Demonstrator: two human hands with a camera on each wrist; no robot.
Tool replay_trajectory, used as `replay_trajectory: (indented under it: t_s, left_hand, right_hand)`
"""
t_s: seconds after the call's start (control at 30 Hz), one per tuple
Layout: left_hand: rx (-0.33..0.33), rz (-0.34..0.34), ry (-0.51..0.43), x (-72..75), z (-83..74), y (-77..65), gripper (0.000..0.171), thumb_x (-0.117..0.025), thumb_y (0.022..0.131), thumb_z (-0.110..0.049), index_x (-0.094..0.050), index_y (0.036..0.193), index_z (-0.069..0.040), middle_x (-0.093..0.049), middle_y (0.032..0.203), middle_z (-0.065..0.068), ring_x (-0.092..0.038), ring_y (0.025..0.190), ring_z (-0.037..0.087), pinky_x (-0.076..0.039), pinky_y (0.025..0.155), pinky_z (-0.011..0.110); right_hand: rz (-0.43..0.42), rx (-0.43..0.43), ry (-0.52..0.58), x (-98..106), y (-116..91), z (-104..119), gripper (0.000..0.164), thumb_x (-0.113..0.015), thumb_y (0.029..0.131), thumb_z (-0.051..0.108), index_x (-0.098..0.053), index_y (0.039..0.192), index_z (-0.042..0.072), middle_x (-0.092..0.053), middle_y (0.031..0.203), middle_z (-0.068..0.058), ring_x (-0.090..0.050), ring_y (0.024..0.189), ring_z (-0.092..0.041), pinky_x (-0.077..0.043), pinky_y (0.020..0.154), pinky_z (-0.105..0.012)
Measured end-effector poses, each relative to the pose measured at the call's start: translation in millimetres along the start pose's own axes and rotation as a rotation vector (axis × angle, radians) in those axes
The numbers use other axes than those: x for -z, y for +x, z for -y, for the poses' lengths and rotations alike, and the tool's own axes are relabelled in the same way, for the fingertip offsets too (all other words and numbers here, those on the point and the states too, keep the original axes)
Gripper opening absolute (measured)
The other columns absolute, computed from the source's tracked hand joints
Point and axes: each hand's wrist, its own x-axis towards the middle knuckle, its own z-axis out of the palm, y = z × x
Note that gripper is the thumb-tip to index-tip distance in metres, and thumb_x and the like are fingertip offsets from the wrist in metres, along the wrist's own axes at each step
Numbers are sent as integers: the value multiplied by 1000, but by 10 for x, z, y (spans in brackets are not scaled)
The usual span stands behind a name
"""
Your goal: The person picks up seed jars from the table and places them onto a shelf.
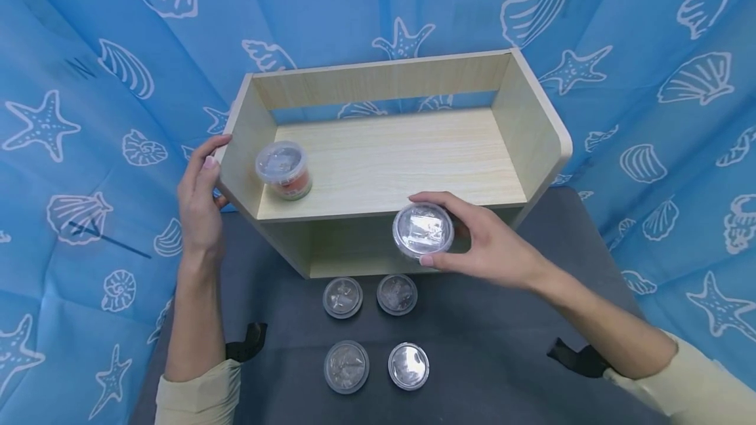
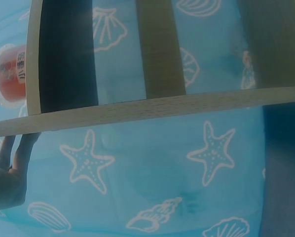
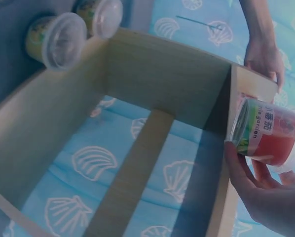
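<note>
My right hand (image 1: 487,244) grips a clear plastic tub (image 1: 422,229) with a round lid, in front of the upper board of a light wooden shelf (image 1: 390,156). In the right wrist view the held tub (image 3: 273,136) shows a red and green label. With thumb and fingers, my left hand (image 1: 199,208) holds the front edge of the shelf's left side panel. On the upper board, at its left end, stands another lidded tub (image 1: 286,172) with reddish contents, also seen as a red tub (image 2: 12,74) in the left wrist view.
Several lidded tubs stand on the dark table (image 1: 484,359) before the shelf, among them a back left tub (image 1: 342,298) and a front right tub (image 1: 409,366). Behind the shelf hangs a blue curtain (image 1: 354,12) with white shells and starfish.
</note>
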Motion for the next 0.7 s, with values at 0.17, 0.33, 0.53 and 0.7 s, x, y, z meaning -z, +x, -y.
replay_trajectory:
  t_s: [0.17,0.33,0.53,0.7]
  left_hand:
    - [3,-5,-1,-1,-5,1,39,-41,103,-30,-62,133,-18,-51,138,5,-47,116,27,-45,81,39]
    - [-1,-1,0,-2,-9,-1,39,-41,103,-30,-62,134,-18,-52,137,5,-48,115,27,-45,80,38]
    - [15,5,0,5,-24,-2,38,-42,103,-31,-62,134,-19,-52,138,5,-48,115,27,-45,81,38]
    - [30,15,-4,10,-31,3,38,-43,104,-32,-61,134,-19,-51,139,4,-48,117,27,-45,82,38]
  right_hand:
    - [-10,-2,-3,43,91,100,73,-79,85,10,-43,148,12,-51,139,-4,-55,119,-18,-47,101,-32]
    - [-25,-19,0,74,174,161,74,-79,85,11,-43,149,13,-50,141,-4,-54,121,-20,-45,103,-43]
    - [-57,-22,37,118,304,189,74,-79,83,6,-44,148,11,-49,143,-8,-52,123,-23,-43,103,-50]
    - [-74,-14,59,166,416,208,74,-78,84,6,-43,148,10,-48,143,-8,-52,126,-25,-41,106,-47]
